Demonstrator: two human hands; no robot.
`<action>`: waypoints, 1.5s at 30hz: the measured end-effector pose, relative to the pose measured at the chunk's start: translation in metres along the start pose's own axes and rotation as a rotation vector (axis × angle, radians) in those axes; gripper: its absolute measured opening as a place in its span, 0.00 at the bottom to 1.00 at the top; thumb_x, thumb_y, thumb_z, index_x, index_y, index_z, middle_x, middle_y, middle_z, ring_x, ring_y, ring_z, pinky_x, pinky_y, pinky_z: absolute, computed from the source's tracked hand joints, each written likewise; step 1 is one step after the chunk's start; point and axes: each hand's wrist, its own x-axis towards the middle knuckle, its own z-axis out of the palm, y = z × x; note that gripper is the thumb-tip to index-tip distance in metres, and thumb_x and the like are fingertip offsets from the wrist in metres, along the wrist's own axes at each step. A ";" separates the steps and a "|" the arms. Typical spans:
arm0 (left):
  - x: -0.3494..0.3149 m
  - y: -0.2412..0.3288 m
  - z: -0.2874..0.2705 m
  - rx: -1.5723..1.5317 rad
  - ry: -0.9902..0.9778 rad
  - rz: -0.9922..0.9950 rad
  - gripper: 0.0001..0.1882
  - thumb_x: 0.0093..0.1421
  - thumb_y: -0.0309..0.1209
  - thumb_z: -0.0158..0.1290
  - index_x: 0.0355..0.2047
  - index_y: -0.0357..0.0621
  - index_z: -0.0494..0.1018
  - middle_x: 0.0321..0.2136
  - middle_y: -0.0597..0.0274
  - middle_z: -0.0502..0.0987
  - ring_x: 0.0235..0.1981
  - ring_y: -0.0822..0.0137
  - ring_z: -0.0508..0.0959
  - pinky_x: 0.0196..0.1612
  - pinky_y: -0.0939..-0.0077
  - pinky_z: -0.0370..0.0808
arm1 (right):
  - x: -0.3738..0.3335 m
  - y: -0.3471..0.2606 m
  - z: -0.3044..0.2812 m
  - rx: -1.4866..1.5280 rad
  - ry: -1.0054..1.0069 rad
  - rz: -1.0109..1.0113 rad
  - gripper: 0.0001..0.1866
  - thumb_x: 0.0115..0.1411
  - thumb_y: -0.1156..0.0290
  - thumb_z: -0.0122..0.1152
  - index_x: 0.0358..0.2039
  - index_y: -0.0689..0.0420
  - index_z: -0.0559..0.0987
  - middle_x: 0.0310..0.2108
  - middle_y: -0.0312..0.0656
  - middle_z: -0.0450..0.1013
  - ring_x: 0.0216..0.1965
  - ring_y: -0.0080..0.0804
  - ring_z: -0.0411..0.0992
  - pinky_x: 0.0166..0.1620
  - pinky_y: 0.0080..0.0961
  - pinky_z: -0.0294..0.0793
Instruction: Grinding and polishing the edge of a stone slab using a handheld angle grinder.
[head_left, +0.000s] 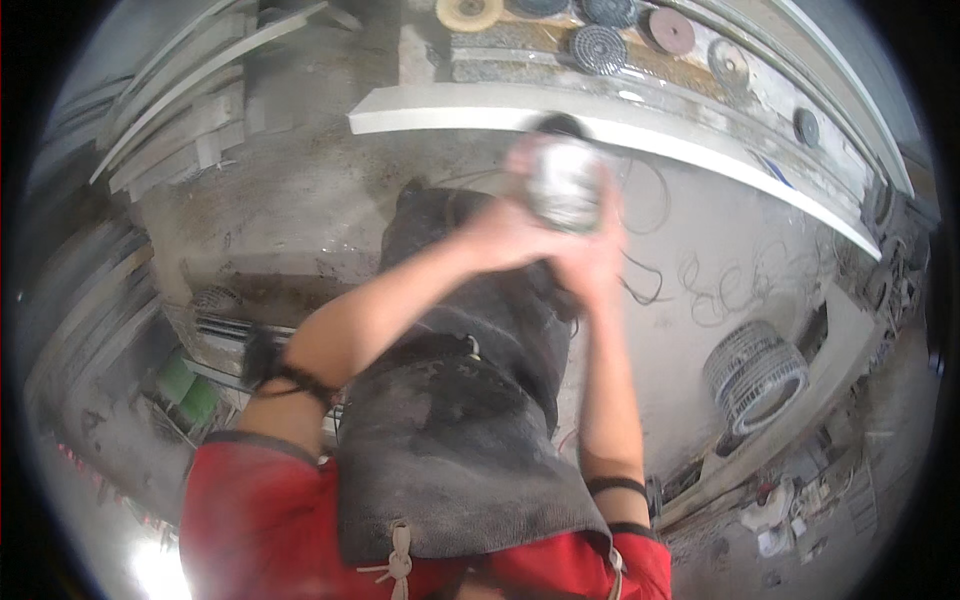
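Note:
A silvery, rounded object [565, 185] with a dark far end is held up in front of me, beside the long white strip. Motion smears it, so its kind does not show. My left hand [508, 236] is closed around its left and near side. From the right, my right hand [594, 262] grips the same object, its fingers blurred along that side. The two hands meet at the near end. Below them hangs my dark, dusty apron [450, 430].
Beyond my hands runs the white strip [430, 110]. Several round discs, among them a pink disc [670, 31] and a dark ribbed disc [598, 50], lie behind it. A thin cable [648, 292] loops at right, near grey stacked tyres [757, 372]. Long pale slabs [190, 105] lean at left.

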 end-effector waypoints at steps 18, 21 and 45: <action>-0.112 -0.034 -0.140 -0.256 0.295 -0.316 0.16 0.58 0.31 0.59 0.47 0.45 0.74 0.31 0.70 0.77 0.20 0.80 0.71 0.18 0.84 0.63 | 0.017 -0.103 0.123 -0.047 -0.410 0.033 0.55 0.41 0.54 0.72 0.68 0.43 0.53 0.34 0.55 0.78 0.37 0.59 0.77 0.42 0.47 0.78; -0.072 -0.021 -0.098 -0.128 0.203 -0.510 0.23 0.54 0.29 0.63 0.50 0.44 0.71 0.35 0.67 0.78 0.26 0.76 0.76 0.26 0.79 0.73 | 0.012 -0.061 0.073 0.026 -0.275 0.040 0.56 0.41 0.51 0.74 0.68 0.47 0.55 0.44 0.58 0.75 0.42 0.56 0.77 0.45 0.45 0.78; 0.022 0.098 -0.040 -0.469 0.129 -0.636 0.58 0.49 0.41 0.63 0.66 0.38 0.31 0.53 0.40 0.66 0.41 0.59 0.78 0.23 0.75 0.80 | 0.079 -0.088 -0.050 0.342 -0.477 0.399 0.48 0.58 0.60 0.69 0.70 0.58 0.50 0.64 0.53 0.60 0.64 0.42 0.61 0.64 0.37 0.63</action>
